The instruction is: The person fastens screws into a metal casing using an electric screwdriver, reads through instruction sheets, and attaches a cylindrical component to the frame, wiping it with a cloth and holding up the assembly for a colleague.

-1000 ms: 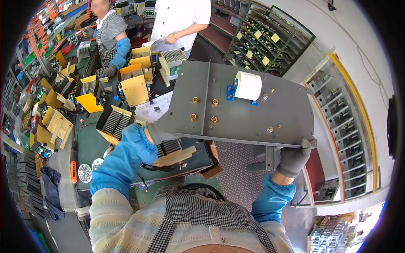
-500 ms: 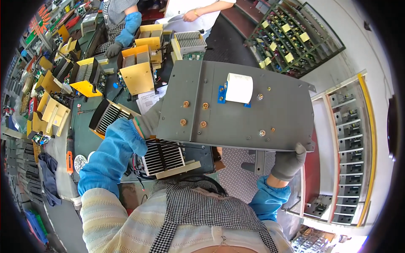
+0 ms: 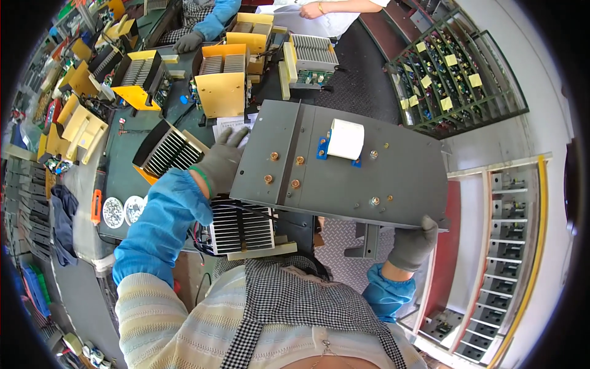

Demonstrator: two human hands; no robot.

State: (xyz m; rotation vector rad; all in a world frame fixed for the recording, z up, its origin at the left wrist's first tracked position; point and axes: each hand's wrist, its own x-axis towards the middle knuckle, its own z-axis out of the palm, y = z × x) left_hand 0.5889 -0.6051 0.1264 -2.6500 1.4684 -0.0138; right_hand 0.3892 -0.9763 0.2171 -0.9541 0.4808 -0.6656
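A large dark grey metal panel (image 3: 393, 160) lies tilted in front of me, with brass bolts and a white roll-shaped piece (image 3: 346, 139) on blue mounts on its face. My right hand (image 3: 413, 245), in a grey glove, grips the panel's near right corner, thumb on top and the other fingers hidden beneath. My left hand (image 3: 220, 161), gloved too, is beside the panel's left edge with its fingers stretched out and apart; whether it touches the edge I cannot tell. Below the panel's near left part sits a black-and-silver finned heat sink (image 3: 241, 229) with cables.
Yellow-cased heat sink units (image 3: 222, 86) stand on the green bench (image 3: 123, 178). Another finned unit (image 3: 169, 150) is left of my hand. An orange-handled tool (image 3: 96, 206) and round white discs (image 3: 114, 212) lie at left. Across the bench is a co-worker's gloved hand (image 3: 188, 42). Racks (image 3: 458, 80) stand right.
The panel has shifted slightly lower and left in view, along with my right hand. My left hand's fingers, earlier mostly hidden at the panel's edge, now show stretched out beside it.
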